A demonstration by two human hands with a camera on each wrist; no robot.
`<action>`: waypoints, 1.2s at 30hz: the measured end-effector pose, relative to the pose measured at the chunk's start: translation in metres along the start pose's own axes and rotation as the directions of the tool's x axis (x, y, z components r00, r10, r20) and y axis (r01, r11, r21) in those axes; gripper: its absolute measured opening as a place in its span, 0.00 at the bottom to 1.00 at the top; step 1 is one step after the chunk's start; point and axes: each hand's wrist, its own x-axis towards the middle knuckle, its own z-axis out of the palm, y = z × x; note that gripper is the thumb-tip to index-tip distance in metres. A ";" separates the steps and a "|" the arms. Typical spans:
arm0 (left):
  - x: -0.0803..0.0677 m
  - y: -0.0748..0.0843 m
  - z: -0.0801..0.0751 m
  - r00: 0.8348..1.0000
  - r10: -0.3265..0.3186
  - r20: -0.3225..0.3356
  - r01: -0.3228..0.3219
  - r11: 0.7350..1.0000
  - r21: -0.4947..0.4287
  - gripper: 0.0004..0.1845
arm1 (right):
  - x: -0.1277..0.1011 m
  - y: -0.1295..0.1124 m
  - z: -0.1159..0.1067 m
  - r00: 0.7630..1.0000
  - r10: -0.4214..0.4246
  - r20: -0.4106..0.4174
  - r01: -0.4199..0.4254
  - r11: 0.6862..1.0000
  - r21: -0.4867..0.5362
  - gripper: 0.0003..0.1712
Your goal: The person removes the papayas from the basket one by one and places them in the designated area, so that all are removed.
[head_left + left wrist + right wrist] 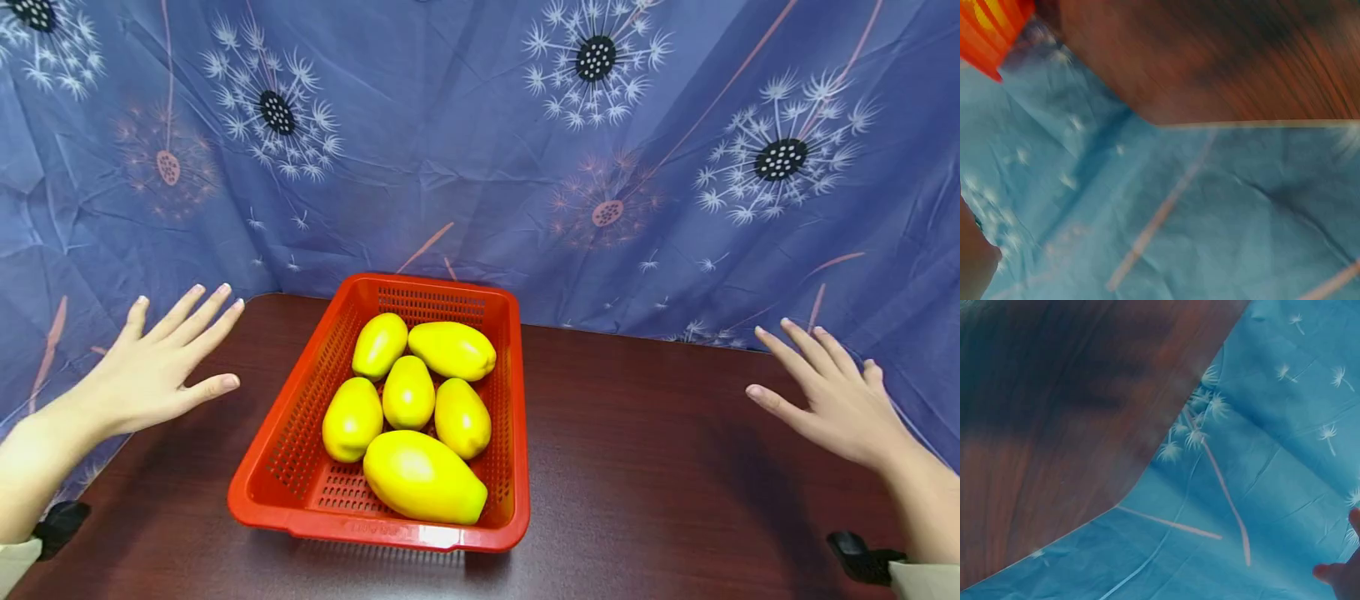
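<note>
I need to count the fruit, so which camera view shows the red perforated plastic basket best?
The head view: the whole red perforated plastic basket sits centred on the dark wooden table, with six yellow fruits visible. The left wrist view catches only a blurred orange-red corner; the right wrist view shows none of it.

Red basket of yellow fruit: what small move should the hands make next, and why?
Probably both hands close in on the red basket. The left hand and right hand hover open on either side of it, holding nothing, and the six yellow fruits lie untouched inside.
</note>
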 end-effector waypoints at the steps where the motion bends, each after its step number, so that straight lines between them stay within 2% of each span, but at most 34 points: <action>1: 0.001 0.004 0.001 1.000 0.002 -0.002 -0.002 1.000 -0.011 0.45 | 0.002 -0.002 0.000 1.000 -0.020 -0.017 0.020 1.000 0.014 0.44; 5: 0.005 0.024 0.009 1.000 0.031 -0.001 -0.031 0.998 -0.058 0.45 | 0.014 -0.011 -0.001 0.992 -0.098 -0.083 0.106 0.989 0.104 0.39; 9: 0.009 0.045 0.017 0.997 0.073 0.015 -0.072 0.996 -0.058 0.45 | 0.032 -0.025 -0.001 0.984 -0.146 -0.104 0.162 0.972 0.172 0.35; 12: 0.011 0.058 0.021 0.995 0.084 0.044 -0.081 0.995 -0.061 0.45 | 0.046 -0.041 0.001 0.984 -0.161 -0.075 0.173 0.963 0.206 0.35; 16: 0.014 0.070 0.025 0.992 0.065 0.110 -0.056 0.995 -0.085 0.44 | 0.062 -0.062 0.003 0.983 -0.185 0.000 0.178 0.947 0.266 0.34; 26: 0.021 0.079 0.019 0.973 -0.004 0.233 0.043 0.985 -0.165 0.43 | 0.105 -0.101 0.003 0.965 -0.238 0.110 0.177 0.900 0.398 0.31; 36: 0.021 0.087 0.020 0.963 -0.053 0.264 0.098 0.983 -0.157 0.47 | 0.144 -0.139 0.006 0.932 -0.290 0.218 0.144 0.848 0.510 0.32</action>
